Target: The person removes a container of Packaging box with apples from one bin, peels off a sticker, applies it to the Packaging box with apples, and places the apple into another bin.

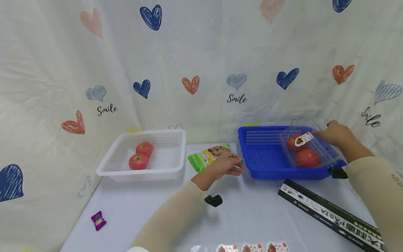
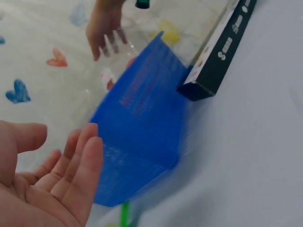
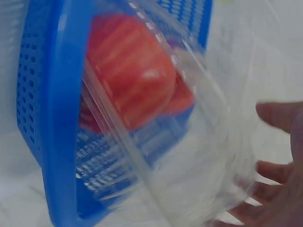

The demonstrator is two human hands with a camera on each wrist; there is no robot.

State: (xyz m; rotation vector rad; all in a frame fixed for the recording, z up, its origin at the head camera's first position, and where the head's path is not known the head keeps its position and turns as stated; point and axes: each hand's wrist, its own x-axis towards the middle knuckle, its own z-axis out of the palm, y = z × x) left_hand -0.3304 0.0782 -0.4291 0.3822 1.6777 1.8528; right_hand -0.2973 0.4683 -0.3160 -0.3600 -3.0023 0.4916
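Clear plastic box of red apples (image 1: 306, 148) leans in the blue basket (image 1: 264, 154); your open right hand (image 1: 333, 133) touches it, so nudge gently.

The blue basket (image 1: 264, 154) is perforated, glossy plastic; the clear clamshell box (image 1: 315, 148) in it is thin, shiny plastic. The white basket (image 1: 170, 157) is plastic mesh. Smooth cloth covers the table (image 1: 252, 213).

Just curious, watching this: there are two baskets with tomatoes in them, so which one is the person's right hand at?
The blue basket. The right hand is at its clear tomato box; the white basket sits far left, untouched.
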